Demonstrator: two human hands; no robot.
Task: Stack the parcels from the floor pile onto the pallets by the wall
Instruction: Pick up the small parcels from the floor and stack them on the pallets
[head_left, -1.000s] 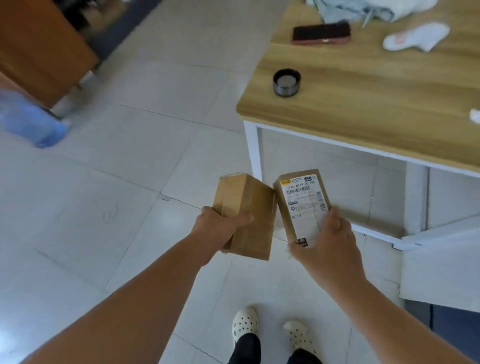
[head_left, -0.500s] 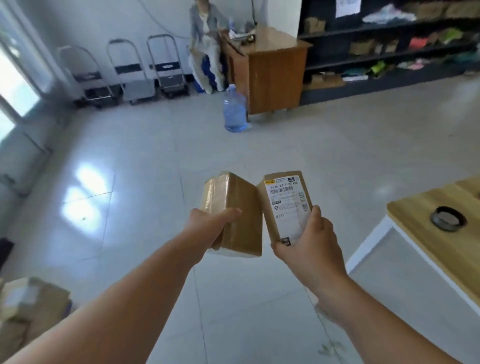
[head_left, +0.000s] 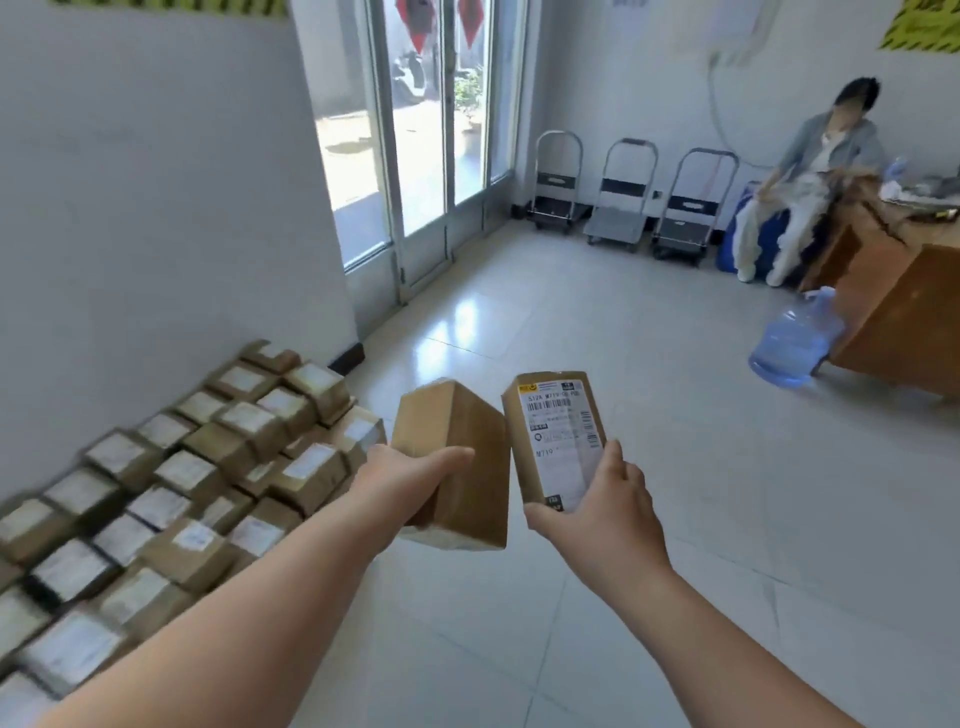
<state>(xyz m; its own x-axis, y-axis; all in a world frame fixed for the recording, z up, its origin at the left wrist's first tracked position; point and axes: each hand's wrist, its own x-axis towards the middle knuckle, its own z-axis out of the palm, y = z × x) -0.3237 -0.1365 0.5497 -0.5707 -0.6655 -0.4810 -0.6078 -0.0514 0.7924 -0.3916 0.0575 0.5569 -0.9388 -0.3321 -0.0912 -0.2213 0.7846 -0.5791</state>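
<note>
My left hand (head_left: 410, 475) grips a plain brown cardboard parcel (head_left: 462, 457), thumb across its front face. My right hand (head_left: 597, 512) holds a second brown parcel (head_left: 558, 434) upright from below, its white shipping label with a barcode facing me. Both parcels are held side by side at chest height, nearly touching. To the left, along the white wall, lies a low stack of several labelled brown parcels (head_left: 171, 488) in rows; whatever they rest on is hidden beneath them.
A glass door (head_left: 431, 130) stands ahead. Three folded hand trolleys (head_left: 623, 200) line the far wall. A seated person (head_left: 800, 182) is by a wooden desk (head_left: 893, 291) at right, with a blue water jug (head_left: 795, 343) on the tiled floor.
My view has swung left, from the table and open floor to the wall with the stacked parcels. Both hands keep the same hold on their parcels.
</note>
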